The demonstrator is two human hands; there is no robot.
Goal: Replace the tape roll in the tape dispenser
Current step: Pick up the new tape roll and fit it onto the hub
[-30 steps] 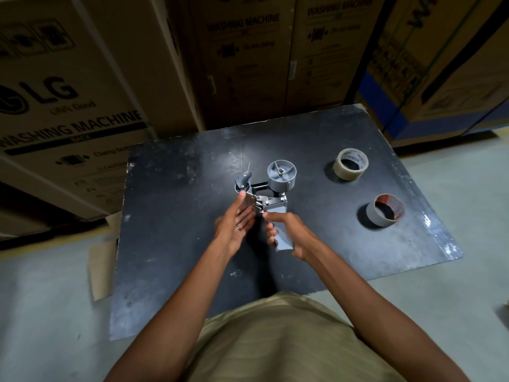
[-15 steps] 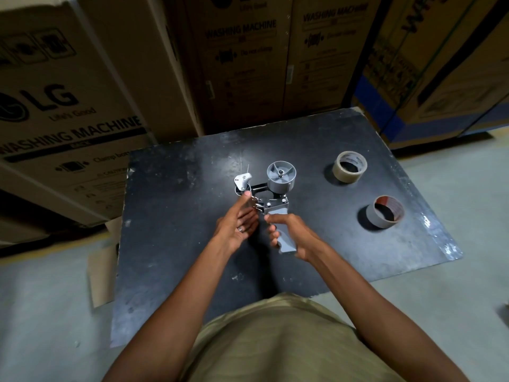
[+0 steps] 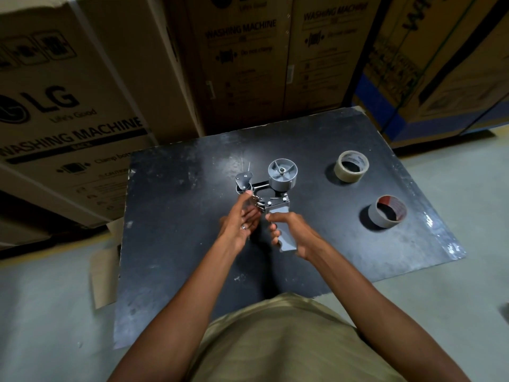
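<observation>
A grey hand-held tape dispenser is held above a black table, its round hub bare with no roll on it. My right hand grips its grey handle. The fingers of my left hand rest on the metal front part beside the roller. A beige tape roll lies flat at the far right of the table. A thin, nearly used-up roll with a grey core and red inner edge lies nearer, also on the right.
Large cardboard washing-machine boxes stand close behind and to both sides of the table. A flat piece of cardboard lies on the grey concrete floor by the table's left edge.
The dispenser has stayed in both hands with almost no shift; my left fingers have adjusted slightly on the front part. Both rolls lie where they were.
</observation>
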